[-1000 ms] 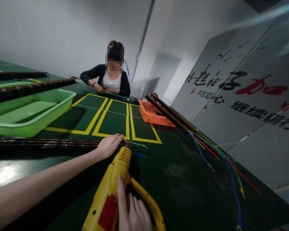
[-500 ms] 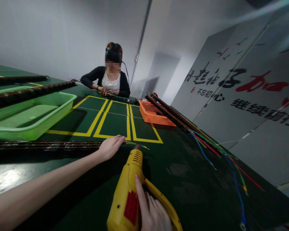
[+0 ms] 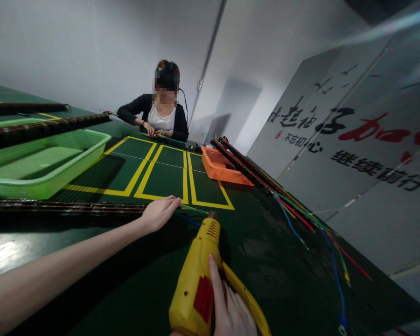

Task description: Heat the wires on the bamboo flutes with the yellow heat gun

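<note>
My right hand (image 3: 231, 303) is wrapped round the handle of a yellow heat gun (image 3: 196, 270), its index finger stretched along the gun's side. The dark nozzle (image 3: 213, 215) points away from me, close to the end of a thin green-yellow wire (image 3: 195, 208). With fingers pressed together, my left hand (image 3: 161, 213) pinches that wire where it leaves a long dark strip (image 3: 66, 206). A blue wire (image 3: 189, 219) lies just below it, partly behind the heat gun.
A green basket (image 3: 70, 172) stands on the left with a dark strip (image 3: 49, 126) across it. An orange basket (image 3: 224, 175) sits right of centre beneath more strips, whose coloured wires (image 3: 322, 228) trail along the table's right edge. Opposite, a person (image 3: 161, 116) handles another strip.
The heat gun in my right hand has moved a little to the right, its nozzle now by the wire's end. My left hand stays nearly in place on the wire.
</note>
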A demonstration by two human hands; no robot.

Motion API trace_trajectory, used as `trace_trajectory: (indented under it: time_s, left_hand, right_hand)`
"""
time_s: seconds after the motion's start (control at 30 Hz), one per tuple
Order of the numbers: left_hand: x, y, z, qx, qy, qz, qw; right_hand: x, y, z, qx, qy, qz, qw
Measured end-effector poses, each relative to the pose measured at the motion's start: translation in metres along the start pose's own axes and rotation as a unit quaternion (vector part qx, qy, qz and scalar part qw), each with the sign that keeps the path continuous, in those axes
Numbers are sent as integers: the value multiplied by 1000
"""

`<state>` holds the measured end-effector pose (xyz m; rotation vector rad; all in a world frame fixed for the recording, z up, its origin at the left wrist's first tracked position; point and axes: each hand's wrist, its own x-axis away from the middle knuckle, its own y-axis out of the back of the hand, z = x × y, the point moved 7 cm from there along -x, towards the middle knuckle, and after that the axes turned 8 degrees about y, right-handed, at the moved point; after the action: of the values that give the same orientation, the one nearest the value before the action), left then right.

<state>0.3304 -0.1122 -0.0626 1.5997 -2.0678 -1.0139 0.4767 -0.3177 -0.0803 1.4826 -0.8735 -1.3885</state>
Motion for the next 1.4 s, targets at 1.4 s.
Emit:
trace_trajectory:
  time_s: [1.4]
  left_hand:
    - [-2,-2,8,26,33,7,999]
  right_hand:
    - [-9,-3,27,-43,105,74,991]
